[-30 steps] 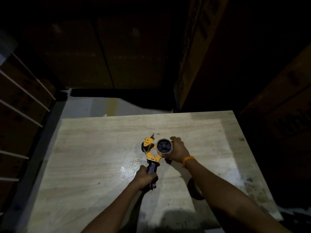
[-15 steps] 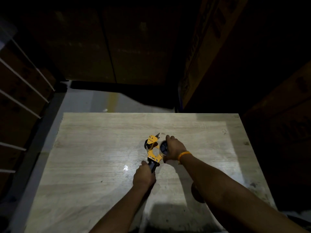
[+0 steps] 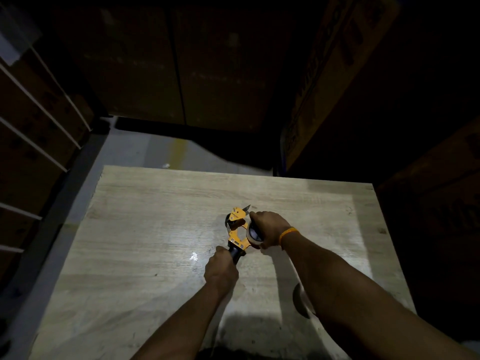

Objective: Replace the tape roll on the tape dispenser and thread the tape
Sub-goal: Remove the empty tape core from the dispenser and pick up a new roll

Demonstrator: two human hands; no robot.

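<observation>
2 arms reach forward: left hand (image 3: 220, 270) grips dispenser (image 3: 237, 229) handle, right hand (image 3: 270, 231) clasps tape roll (image 3: 253, 236).

1. A table (image 3: 145, 229) with a pale wood-grain top carries everything; its far edge and its left and right edges are in view, the near edge is cut off by the frame.
2. A bright glare spot (image 3: 193, 255) shines near the middle of the top.
3. Small dark marks (image 3: 381, 231) and scuffs dot the surface near the right edge.
4. A dark rounded object (image 3: 300, 300) lies on the top toward the near right corner, mostly hidden by a forearm; what it is cannot be told.
5. Dark shadow covers the top along the near edge.
</observation>
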